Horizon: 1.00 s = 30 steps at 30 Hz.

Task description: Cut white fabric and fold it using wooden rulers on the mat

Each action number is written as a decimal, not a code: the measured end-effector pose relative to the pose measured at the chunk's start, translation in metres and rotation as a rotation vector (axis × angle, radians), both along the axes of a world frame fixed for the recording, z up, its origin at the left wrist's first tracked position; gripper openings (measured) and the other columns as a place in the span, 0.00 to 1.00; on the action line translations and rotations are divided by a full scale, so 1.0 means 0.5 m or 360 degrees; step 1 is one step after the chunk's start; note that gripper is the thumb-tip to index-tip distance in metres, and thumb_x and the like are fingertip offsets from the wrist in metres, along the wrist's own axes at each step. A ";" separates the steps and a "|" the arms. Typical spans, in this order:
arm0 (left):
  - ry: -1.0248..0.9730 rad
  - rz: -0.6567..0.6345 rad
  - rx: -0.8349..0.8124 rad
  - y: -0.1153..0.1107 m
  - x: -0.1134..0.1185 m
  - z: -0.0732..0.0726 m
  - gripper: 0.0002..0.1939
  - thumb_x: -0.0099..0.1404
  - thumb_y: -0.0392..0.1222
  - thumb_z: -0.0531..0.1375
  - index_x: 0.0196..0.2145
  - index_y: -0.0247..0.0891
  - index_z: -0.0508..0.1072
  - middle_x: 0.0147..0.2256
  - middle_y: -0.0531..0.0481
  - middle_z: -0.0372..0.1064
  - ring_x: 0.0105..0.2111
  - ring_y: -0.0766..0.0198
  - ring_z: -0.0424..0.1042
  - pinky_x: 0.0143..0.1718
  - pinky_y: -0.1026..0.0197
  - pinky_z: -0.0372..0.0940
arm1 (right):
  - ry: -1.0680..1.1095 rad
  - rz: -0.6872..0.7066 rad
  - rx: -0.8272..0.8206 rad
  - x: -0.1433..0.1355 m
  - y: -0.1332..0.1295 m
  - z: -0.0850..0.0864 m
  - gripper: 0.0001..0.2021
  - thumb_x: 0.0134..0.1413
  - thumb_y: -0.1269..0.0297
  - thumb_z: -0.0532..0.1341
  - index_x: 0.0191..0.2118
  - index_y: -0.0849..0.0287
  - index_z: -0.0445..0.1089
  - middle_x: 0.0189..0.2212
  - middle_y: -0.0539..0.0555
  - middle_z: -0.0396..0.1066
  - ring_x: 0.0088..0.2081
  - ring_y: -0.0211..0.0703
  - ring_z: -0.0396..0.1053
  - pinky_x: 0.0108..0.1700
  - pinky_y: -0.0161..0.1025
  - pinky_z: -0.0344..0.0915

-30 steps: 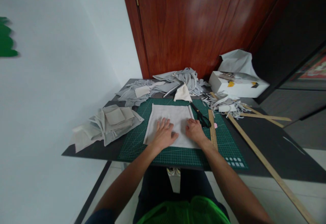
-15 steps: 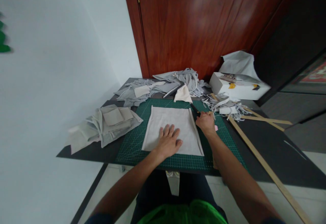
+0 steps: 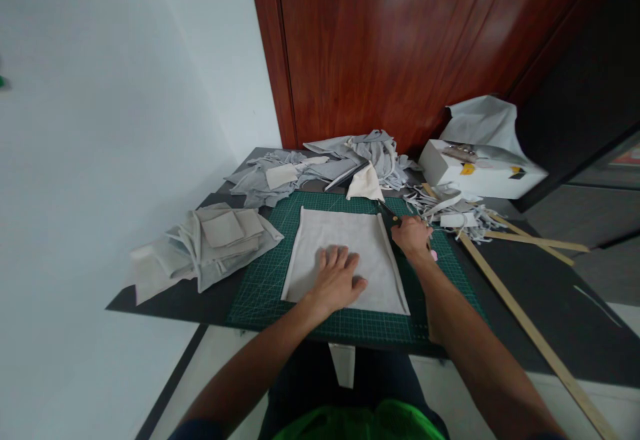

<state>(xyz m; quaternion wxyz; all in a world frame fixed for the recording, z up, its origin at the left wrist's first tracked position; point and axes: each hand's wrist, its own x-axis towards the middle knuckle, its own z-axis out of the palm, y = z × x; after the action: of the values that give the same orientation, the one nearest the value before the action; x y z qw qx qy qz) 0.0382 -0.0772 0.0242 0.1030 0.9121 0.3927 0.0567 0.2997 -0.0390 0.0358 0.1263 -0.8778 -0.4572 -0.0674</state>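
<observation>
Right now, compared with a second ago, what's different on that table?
The right hand left the pale cloth and moved right to the black scissors, covering their handles; its grip is unclear. The left hand stayed flat on the cloth, and the fabric stack stayed put.

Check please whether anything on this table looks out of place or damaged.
Yes: the long wooden strip at right juts past the front edge of the dark table, where it could be bumped. The white cloth under the left hand shows no visible damage.
</observation>
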 end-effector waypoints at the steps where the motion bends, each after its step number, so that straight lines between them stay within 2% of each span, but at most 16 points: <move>1: -0.0004 -0.0007 0.0002 0.004 0.003 0.001 0.35 0.75 0.61 0.53 0.72 0.40 0.62 0.74 0.35 0.54 0.75 0.35 0.47 0.74 0.28 0.39 | -0.0025 0.0048 -0.0016 0.000 0.007 0.007 0.17 0.62 0.66 0.59 0.49 0.67 0.81 0.50 0.73 0.78 0.52 0.65 0.75 0.52 0.53 0.65; 4: -0.0006 -0.0047 -0.0027 0.017 0.010 0.006 0.36 0.74 0.61 0.55 0.72 0.39 0.62 0.75 0.35 0.51 0.76 0.34 0.43 0.75 0.29 0.39 | -0.0055 0.0274 -0.0114 -0.004 0.046 0.029 0.16 0.64 0.69 0.57 0.50 0.63 0.81 0.50 0.70 0.78 0.52 0.61 0.75 0.52 0.49 0.63; 9: 0.0046 -0.0086 -0.0162 0.038 0.016 0.015 0.40 0.73 0.63 0.56 0.75 0.43 0.59 0.78 0.38 0.41 0.78 0.32 0.37 0.74 0.25 0.34 | -0.0100 0.0606 -0.0304 -0.023 0.150 0.048 0.18 0.60 0.74 0.59 0.52 0.61 0.81 0.52 0.67 0.78 0.56 0.60 0.73 0.56 0.51 0.59; 14: 0.0104 -0.0134 -0.0263 0.073 0.020 0.021 0.46 0.68 0.71 0.58 0.76 0.48 0.56 0.79 0.41 0.39 0.78 0.31 0.35 0.73 0.23 0.32 | -0.0128 0.0753 -0.0365 -0.018 0.241 0.048 0.19 0.59 0.73 0.60 0.54 0.57 0.81 0.54 0.65 0.77 0.58 0.60 0.69 0.58 0.54 0.56; 18: 0.0103 -0.0181 -0.0262 0.098 0.024 0.019 0.48 0.67 0.73 0.59 0.76 0.49 0.56 0.79 0.41 0.40 0.78 0.31 0.35 0.74 0.24 0.34 | -0.0058 0.0762 -0.0395 0.002 0.287 0.035 0.20 0.60 0.73 0.58 0.53 0.55 0.81 0.54 0.63 0.78 0.59 0.59 0.67 0.60 0.55 0.54; 24: 0.0107 -0.0212 -0.0225 0.121 0.038 0.018 0.48 0.68 0.73 0.58 0.77 0.48 0.55 0.79 0.40 0.39 0.78 0.32 0.35 0.74 0.24 0.34 | 0.0040 0.0794 -0.0288 0.018 0.307 0.005 0.22 0.63 0.73 0.57 0.57 0.55 0.80 0.57 0.62 0.77 0.61 0.60 0.66 0.62 0.57 0.55; 27: 0.0128 -0.0211 -0.0233 0.126 0.043 0.018 0.48 0.68 0.73 0.57 0.77 0.49 0.54 0.79 0.41 0.38 0.78 0.32 0.34 0.74 0.25 0.33 | 0.0067 0.0752 -0.0161 0.028 0.293 -0.002 0.21 0.63 0.71 0.59 0.57 0.56 0.80 0.58 0.62 0.77 0.62 0.61 0.65 0.62 0.55 0.59; 30: 0.0126 -0.0202 -0.0205 0.127 0.049 0.017 0.48 0.69 0.73 0.56 0.77 0.48 0.54 0.79 0.41 0.38 0.78 0.32 0.33 0.74 0.24 0.32 | 0.0052 0.0600 -0.0067 0.046 0.261 -0.001 0.21 0.61 0.72 0.61 0.57 0.59 0.79 0.60 0.64 0.75 0.62 0.61 0.66 0.60 0.50 0.63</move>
<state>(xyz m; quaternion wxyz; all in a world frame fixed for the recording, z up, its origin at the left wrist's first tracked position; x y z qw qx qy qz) 0.0625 -0.0139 0.0324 0.1493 0.9282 0.3405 -0.0113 0.3229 0.0916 0.0352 0.1259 -0.7800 -0.6127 -0.0186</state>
